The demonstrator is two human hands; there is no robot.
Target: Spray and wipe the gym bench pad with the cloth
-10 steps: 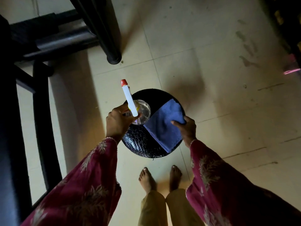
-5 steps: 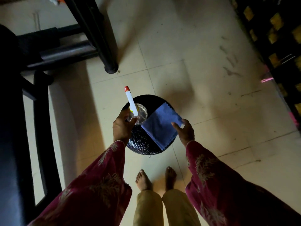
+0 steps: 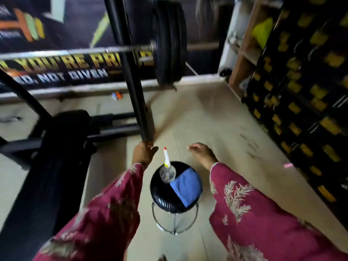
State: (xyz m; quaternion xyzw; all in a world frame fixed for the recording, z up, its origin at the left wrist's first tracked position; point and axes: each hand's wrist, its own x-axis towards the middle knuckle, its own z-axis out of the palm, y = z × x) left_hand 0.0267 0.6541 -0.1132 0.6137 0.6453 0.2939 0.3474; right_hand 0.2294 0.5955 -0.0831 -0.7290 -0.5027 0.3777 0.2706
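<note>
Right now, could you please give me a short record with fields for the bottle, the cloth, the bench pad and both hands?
spray bottle: upright on the round black stool, red-tipped nozzle up
cloth: blue, folded, lying on the stool beside the bottle
bench pad: black, left of the stool, no hand on it
left hand: open, holds nothing, near the foot of the rack post
right hand: open, fingers relaxed, holds nothing
task state: bottle and cloth not yet picked up

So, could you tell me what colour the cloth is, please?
Blue. The cloth shows clearly in the head view, beside the spray bottle.
</note>
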